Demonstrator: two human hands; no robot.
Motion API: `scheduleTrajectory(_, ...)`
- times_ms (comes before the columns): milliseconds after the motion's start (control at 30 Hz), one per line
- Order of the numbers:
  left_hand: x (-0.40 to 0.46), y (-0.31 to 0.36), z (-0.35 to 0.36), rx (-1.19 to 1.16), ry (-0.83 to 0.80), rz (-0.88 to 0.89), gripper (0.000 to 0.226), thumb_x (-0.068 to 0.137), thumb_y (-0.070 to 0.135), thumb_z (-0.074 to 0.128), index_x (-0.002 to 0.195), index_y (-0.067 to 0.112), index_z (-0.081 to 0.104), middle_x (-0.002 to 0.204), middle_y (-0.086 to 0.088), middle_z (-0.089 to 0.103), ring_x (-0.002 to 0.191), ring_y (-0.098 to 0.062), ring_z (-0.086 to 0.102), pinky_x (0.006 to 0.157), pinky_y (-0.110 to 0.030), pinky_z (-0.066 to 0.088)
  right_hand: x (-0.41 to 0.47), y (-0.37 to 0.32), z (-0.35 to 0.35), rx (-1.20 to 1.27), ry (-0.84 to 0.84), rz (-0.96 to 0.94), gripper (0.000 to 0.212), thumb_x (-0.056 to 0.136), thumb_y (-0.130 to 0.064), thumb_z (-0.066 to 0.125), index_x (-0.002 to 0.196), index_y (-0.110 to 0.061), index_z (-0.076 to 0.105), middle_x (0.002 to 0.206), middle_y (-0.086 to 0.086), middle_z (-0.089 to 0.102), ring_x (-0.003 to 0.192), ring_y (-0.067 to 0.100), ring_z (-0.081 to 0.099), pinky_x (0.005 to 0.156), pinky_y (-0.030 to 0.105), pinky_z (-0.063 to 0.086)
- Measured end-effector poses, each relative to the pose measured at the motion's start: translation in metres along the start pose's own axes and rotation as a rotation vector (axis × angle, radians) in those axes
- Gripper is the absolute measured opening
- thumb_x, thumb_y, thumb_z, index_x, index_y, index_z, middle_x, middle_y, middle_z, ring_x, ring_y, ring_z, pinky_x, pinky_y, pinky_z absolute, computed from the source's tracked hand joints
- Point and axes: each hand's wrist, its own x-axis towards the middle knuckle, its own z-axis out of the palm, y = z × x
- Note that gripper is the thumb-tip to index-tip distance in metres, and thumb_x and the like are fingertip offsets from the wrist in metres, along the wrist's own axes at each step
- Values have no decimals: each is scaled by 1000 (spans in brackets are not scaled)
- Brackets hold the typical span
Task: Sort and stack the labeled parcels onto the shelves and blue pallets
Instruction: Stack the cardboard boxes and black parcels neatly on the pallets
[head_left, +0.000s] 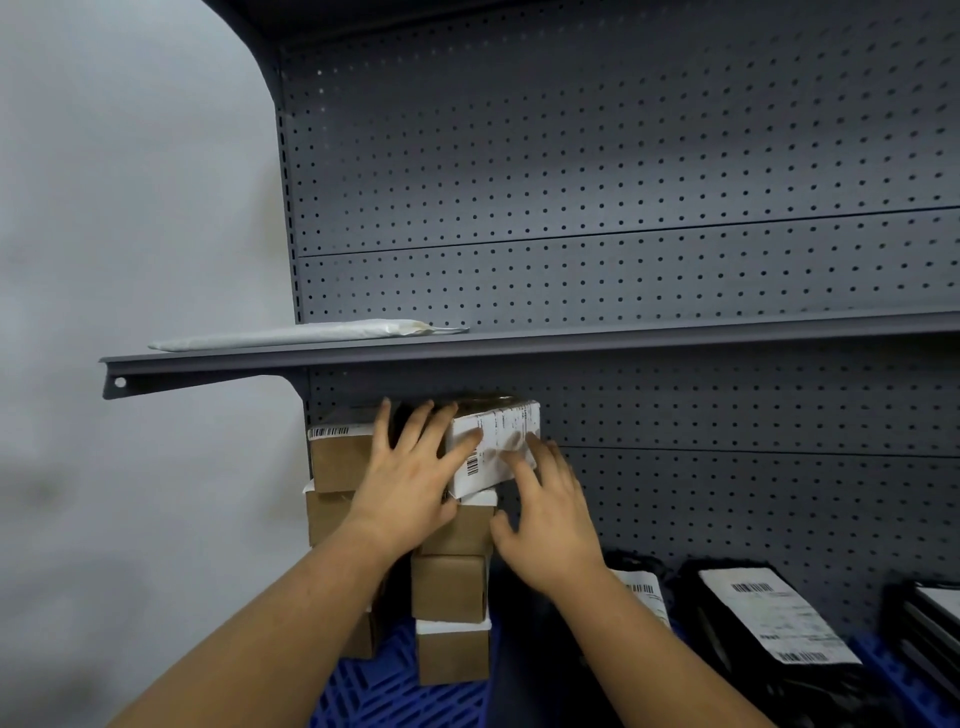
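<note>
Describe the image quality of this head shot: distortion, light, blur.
Head view: wide-angle bending curves the shelf edge and the upright; light is dim and even, with deep shadow under the shelf; the print on the top parcel smears between the left hand and right hand; the black bags lose detail.
</note>
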Motion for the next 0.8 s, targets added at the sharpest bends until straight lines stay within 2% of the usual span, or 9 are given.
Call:
scheduleTrajectory(133, 3, 4, -3, -22, 15, -87, 77, 68, 60, 65, 137, 30, 47, 141, -13, 45, 134, -31, 37, 112, -65, 8, -3, -1, -2, -11, 20, -5, 63, 80, -32, 57, 138, -28, 36, 152, 4, 26, 143, 26, 18, 116, 49, 24)
scheduleTrajectory(300, 16, 12, -3, -87, 57, -201, 75, 68, 63, 63, 132, 26, 52, 134, -16, 49, 124, -33, 44, 109, -61, 18, -6, -5, -1, -28, 68, -37, 58, 77, -32, 60, 132, -27, 42, 147, 4, 33, 138, 27, 28, 112, 50, 30)
scheduleTrajectory(500, 22, 23, -6, -176, 53, -321, 72, 77, 61, 57, 139, 26, 45, 145, -15, 36, 124, -35, 40, 102, -53, 31, -7, -7, -8, -23, 56, -40, 61, 80, -32, 58, 138, -27, 38, 149, 3, 30, 140, 25, 23, 114, 46, 25)
scheduleTrajectory(600, 22, 26, -9, -143, 71, -336, 66, 79, 61, 54, 136, 26, 49, 147, -13, 36, 115, -38, 49, 95, -51, 35, -8, -8, -10, -20, 49, -28, 65, 81, -32, 57, 142, -28, 33, 150, 3, 28, 141, 24, 20, 116, 46, 23)
scheduleTrajectory(667, 23, 28, -11, -91, 69, -323, 64, 82, 62, 51, 136, 27, 49, 150, -11, 36, 110, -37, 54, 93, -50, 34, -9, -8, -11, -24, 46, -24, 67, 82, -32, 56, 144, -30, 30, 151, 2, 27, 141, 22, 19, 116, 45, 24)
scheduleTrajectory(800, 18, 29, -12, -33, 0, -284, 61, 88, 55, 47, 143, 31, 38, 155, -5, 29, 128, -33, 42, 108, -60, 17, -10, -9, -9, 10, 7, -13, 69, 83, -34, 54, 147, -30, 27, 152, 3, 26, 143, 23, 18, 116, 46, 24)
